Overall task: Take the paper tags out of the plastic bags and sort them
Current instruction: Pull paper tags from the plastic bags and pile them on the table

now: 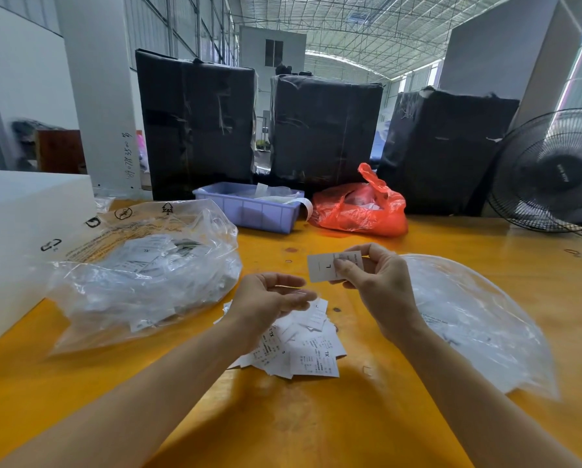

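Now two bags [141, 275], one held tag [323, 266]

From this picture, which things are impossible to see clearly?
- Head view: small print on the tag in the right hand, too small; fingers cover part.
- Tags in the big clear bag: blurred by plastic.
- Blue tray contents: hidden by its wall.
- Fan: cut by the right edge.
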Available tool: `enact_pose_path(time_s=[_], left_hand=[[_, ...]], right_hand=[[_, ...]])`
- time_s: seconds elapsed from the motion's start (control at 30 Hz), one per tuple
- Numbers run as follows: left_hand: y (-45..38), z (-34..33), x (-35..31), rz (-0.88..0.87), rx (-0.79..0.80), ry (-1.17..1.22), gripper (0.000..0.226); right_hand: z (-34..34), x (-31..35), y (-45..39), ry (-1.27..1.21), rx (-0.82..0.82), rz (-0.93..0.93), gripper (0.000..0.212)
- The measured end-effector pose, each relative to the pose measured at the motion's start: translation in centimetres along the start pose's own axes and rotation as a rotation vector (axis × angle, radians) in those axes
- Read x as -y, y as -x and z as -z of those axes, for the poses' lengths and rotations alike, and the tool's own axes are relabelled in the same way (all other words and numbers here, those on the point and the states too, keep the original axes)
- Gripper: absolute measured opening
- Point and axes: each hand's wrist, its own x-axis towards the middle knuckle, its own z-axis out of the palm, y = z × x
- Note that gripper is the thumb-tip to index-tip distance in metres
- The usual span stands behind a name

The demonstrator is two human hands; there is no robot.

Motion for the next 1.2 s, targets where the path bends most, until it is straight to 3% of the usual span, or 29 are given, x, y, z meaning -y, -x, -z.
enact_pose_path(time_s=[0.53, 1.03, 1.2], left_hand=[[-0.17, 0.09, -0.21, 0.05, 0.089, 0.075, 0.013], [-0.32, 0.24, -0.06, 0.141, 0.173, 0.152, 0.017], [-0.3, 0.29, -0.02, 0.146, 0.124, 0.161, 0.015]], right_hand=[[0.2, -0.1, -0.08, 0.069, -0.013, 0.092, 0.015], [0.21, -0.06, 0.1, 0.172, 0.045, 0.169, 0.019], [0.46, 0.05, -0.11, 0.033, -0.081, 0.139, 0.014]])
